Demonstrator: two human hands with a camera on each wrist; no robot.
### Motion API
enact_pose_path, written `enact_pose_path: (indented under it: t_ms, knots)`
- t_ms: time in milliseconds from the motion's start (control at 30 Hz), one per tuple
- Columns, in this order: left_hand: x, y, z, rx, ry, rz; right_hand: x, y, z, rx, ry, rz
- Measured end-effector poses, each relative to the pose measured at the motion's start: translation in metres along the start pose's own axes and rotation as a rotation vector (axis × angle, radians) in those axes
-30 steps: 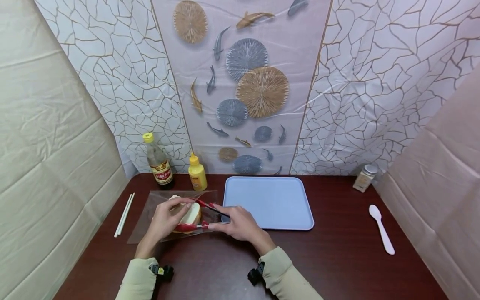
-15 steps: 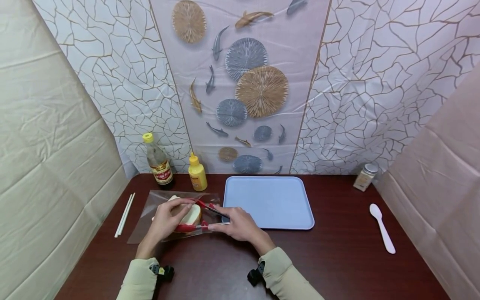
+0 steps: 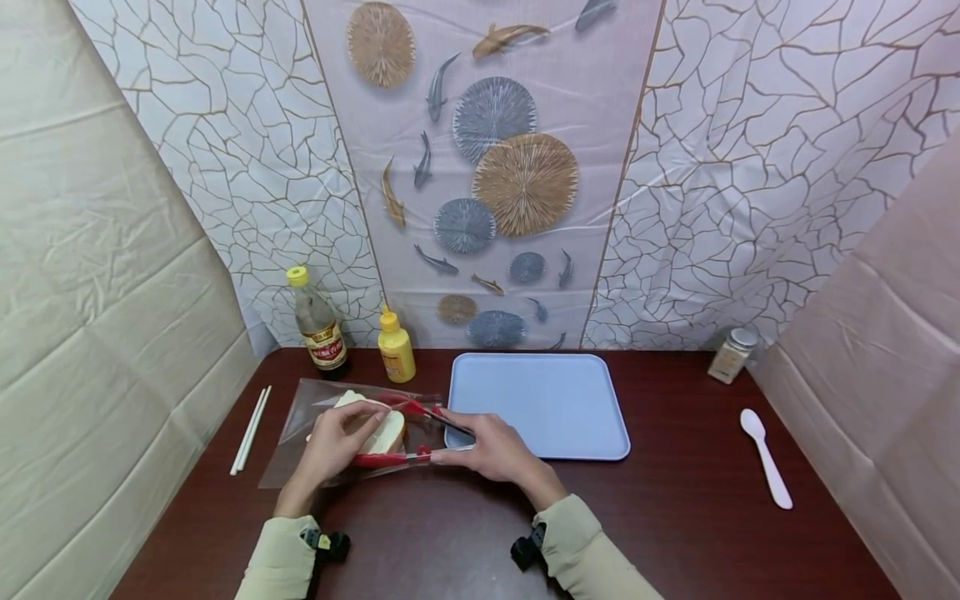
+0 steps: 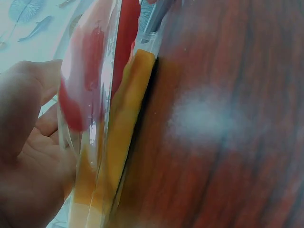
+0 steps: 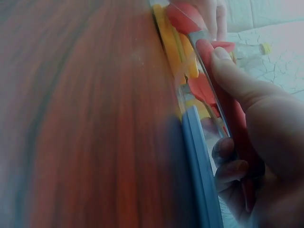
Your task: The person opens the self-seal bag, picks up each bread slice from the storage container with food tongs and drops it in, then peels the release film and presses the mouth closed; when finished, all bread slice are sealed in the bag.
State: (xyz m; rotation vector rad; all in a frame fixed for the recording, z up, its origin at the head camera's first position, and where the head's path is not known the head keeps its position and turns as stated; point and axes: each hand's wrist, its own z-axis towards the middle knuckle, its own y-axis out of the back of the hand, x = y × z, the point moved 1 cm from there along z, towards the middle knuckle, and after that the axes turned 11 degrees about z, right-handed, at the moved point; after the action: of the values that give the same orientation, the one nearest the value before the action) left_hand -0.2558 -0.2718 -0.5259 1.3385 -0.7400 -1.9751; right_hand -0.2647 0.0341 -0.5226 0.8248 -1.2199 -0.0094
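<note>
Dark table [image 3: 675, 517], lower left of frame: the left hand [image 3: 335, 442] grips one clear bag [image 3: 300, 417] holding the bread [image 3: 386, 432], while the right hand [image 3: 491, 446] squeezes one pair of red tongs [image 3: 408, 433] onto it. Two bottles [image 3: 318, 325] behind, one tray [image 3: 536, 404], two chopsticks [image 3: 250, 429], one spoon [image 3: 763, 457].

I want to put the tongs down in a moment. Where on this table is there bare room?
The pale blue rectangular tray lies bare. Bare dark wood lies between it and the white plastic spoon, and along the near edge. It is crowded at the clear plastic bag, where the left hand and right hand work red-tipped tongs.
</note>
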Motion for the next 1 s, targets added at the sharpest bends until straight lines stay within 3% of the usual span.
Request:
enact_pose_path:
  t_ms: [333,533,800,1000]
  knots:
    - [-0.002,-0.005,0.0,0.004,-0.012,0.014,-0.012,0.025,-0.019,-0.032,0.027,-0.017]
    - [-0.002,-0.007,0.0,0.003,-0.035,0.03,-0.016,0.029,-0.02,0.01,0.043,0.008]
    - [0.001,-0.006,0.001,-0.006,-0.049,0.027,-0.023,0.039,-0.022,0.039,0.021,0.05]
    - [0.002,-0.004,0.0,-0.001,-0.035,0.017,-0.032,0.056,-0.035,0.022,0.002,0.088]
